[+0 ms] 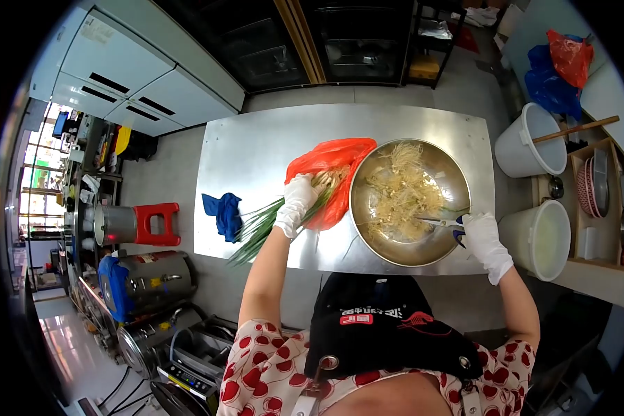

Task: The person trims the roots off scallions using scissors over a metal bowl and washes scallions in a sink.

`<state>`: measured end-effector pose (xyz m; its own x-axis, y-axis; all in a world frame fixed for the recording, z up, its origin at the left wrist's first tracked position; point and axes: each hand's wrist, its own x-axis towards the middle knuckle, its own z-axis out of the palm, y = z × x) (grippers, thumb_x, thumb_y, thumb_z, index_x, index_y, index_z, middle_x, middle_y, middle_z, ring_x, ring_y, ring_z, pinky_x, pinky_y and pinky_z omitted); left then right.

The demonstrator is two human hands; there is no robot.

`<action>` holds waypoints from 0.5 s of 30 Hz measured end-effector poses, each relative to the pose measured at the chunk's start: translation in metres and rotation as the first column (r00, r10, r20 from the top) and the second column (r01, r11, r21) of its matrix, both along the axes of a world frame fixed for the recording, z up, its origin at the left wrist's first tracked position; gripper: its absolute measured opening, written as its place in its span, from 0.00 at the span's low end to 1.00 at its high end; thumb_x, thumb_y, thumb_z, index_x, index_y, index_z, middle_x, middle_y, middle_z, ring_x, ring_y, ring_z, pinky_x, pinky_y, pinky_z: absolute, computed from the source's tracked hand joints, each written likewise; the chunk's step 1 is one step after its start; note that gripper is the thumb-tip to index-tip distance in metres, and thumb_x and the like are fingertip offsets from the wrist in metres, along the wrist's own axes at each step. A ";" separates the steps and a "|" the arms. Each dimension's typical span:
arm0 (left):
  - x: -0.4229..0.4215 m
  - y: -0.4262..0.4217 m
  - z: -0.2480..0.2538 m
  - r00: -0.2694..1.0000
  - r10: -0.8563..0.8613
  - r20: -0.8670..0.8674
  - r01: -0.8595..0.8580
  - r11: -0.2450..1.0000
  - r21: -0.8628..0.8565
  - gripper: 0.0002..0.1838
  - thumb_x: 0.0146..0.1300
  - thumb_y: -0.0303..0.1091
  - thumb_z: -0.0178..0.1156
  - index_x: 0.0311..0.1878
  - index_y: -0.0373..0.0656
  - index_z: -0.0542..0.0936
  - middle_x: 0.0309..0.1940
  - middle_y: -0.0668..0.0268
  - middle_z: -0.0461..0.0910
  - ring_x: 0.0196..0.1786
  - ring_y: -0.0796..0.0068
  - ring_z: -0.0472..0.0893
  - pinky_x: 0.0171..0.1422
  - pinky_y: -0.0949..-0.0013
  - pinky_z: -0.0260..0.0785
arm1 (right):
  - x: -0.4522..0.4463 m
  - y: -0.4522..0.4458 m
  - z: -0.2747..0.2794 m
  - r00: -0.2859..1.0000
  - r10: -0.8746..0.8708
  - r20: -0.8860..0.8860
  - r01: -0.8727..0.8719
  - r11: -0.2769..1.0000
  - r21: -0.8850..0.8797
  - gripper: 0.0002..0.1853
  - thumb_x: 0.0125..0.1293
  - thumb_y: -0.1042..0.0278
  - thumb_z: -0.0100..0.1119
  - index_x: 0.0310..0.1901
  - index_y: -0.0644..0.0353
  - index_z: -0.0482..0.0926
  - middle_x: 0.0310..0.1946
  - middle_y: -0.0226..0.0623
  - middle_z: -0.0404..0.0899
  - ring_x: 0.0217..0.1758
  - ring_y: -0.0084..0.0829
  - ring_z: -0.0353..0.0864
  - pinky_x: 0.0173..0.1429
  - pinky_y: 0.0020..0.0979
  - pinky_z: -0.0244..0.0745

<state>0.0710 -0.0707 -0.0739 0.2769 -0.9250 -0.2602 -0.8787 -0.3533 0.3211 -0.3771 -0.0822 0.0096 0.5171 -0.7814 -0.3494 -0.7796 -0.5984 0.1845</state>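
My left hand [298, 202], in a white glove, is closed around a bunch of scallions [262, 225]. Their green leaves trail toward the table's near left, and their pale root ends lie over a red plastic bag [334, 154]. In my right hand [485, 240], also gloved, is a pair of scissors [442, 222] with dark blue and white handles. Its blades reach over the rim of a large steel bowl [457, 182]. Inside the bowl lies a loose heap of cut scallion roots [403, 194]. Whether the blades are apart is too small to tell.
The steel table [256, 142] carries a crumpled blue plastic bag [225, 215] at its left. Two white buckets [523, 149] stand off its right end, one with a wooden stick [577, 129]. A red stool [158, 224] and a steel pot [115, 224] are at the left.
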 end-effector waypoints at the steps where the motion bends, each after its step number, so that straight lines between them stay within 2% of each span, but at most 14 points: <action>1: -0.006 0.002 0.003 0.996 -0.035 0.085 0.037 0.999 -0.029 0.24 0.58 0.46 0.64 0.54 0.40 0.80 0.46 0.53 0.82 0.51 0.54 0.80 0.56 0.56 0.71 | -0.004 0.000 0.010 0.995 -0.036 0.088 0.030 0.997 0.070 0.13 0.54 0.58 0.65 0.37 0.56 0.80 0.31 0.38 0.81 0.37 0.38 0.81 0.46 0.36 0.68; 4: -0.004 0.002 -0.016 0.992 -0.012 0.129 0.041 0.974 -0.223 0.21 0.58 0.42 0.62 0.52 0.41 0.81 0.49 0.53 0.81 0.52 0.56 0.80 0.57 0.55 0.70 | -0.013 0.003 0.029 0.972 -0.046 0.229 0.022 0.994 0.106 0.19 0.52 0.54 0.67 0.38 0.60 0.79 0.29 0.40 0.81 0.33 0.41 0.81 0.45 0.38 0.67; 5: -0.001 0.001 -0.023 0.988 -0.022 0.151 0.064 0.958 -0.279 0.18 0.58 0.41 0.60 0.49 0.43 0.82 0.45 0.57 0.82 0.51 0.58 0.80 0.52 0.55 0.70 | -0.019 0.004 0.024 0.956 -0.058 0.286 0.027 0.994 0.109 0.20 0.53 0.51 0.66 0.38 0.61 0.79 0.28 0.40 0.82 0.33 0.42 0.81 0.45 0.39 0.66; 8: 0.006 -0.013 -0.030 0.981 -0.005 0.196 0.019 0.997 -0.070 0.17 0.58 0.39 0.60 0.48 0.42 0.82 0.42 0.57 0.83 0.48 0.56 0.81 0.53 0.55 0.70 | -0.013 0.006 0.013 0.871 -0.167 0.463 0.092 0.979 0.181 0.21 0.52 0.48 0.67 0.35 0.60 0.80 0.27 0.41 0.82 0.32 0.43 0.81 0.46 0.38 0.66; 9: 0.006 -0.017 -0.030 0.970 0.020 0.241 -0.015 1.000 -0.023 0.16 0.57 0.39 0.61 0.47 0.45 0.83 0.41 0.58 0.83 0.46 0.57 0.82 0.53 0.55 0.70 | -0.011 0.007 0.017 0.866 -0.210 0.453 0.113 0.966 0.232 0.22 0.50 0.48 0.70 0.31 0.61 0.77 0.23 0.42 0.78 0.28 0.41 0.79 0.42 0.38 0.67; 12: 0.007 -0.012 0.004 0.989 0.107 -0.102 -0.108 0.994 -0.002 0.18 0.56 0.43 0.63 0.48 0.46 0.84 0.39 0.54 0.84 0.47 0.54 0.82 0.55 0.57 0.72 | 0.007 0.010 0.038 0.680 -0.528 0.509 0.195 0.800 0.568 0.24 0.49 0.50 0.74 0.29 0.62 0.73 0.20 0.43 0.74 0.24 0.37 0.75 0.36 0.36 0.68; 13: 0.011 -0.011 0.008 0.997 0.070 -0.041 -0.071 0.997 -0.030 0.18 0.55 0.44 0.65 0.46 0.46 0.85 0.39 0.54 0.84 0.47 0.53 0.82 0.55 0.59 0.73 | 0.008 0.012 0.034 0.649 -0.547 0.529 0.187 0.789 0.586 0.24 0.50 0.54 0.75 0.28 0.63 0.70 0.19 0.39 0.70 0.24 0.30 0.69 0.31 0.33 0.66; 15: 0.013 0.000 0.015 0.998 0.048 0.030 -0.044 0.990 -0.137 0.17 0.55 0.42 0.65 0.45 0.46 0.85 0.38 0.54 0.84 0.45 0.53 0.82 0.55 0.58 0.73 | 0.007 0.015 0.022 0.530 -0.627 0.571 0.158 0.735 0.660 0.23 0.52 0.54 0.74 0.29 0.63 0.71 0.21 0.35 0.70 0.25 0.26 0.68 0.32 0.31 0.66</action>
<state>0.0839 -0.0707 -0.0588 0.3262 -0.9373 -0.1225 -0.8735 -0.3484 0.3400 -0.3696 -0.0671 0.0317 0.4418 -0.8076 -0.3907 -0.6616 0.0009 -0.7499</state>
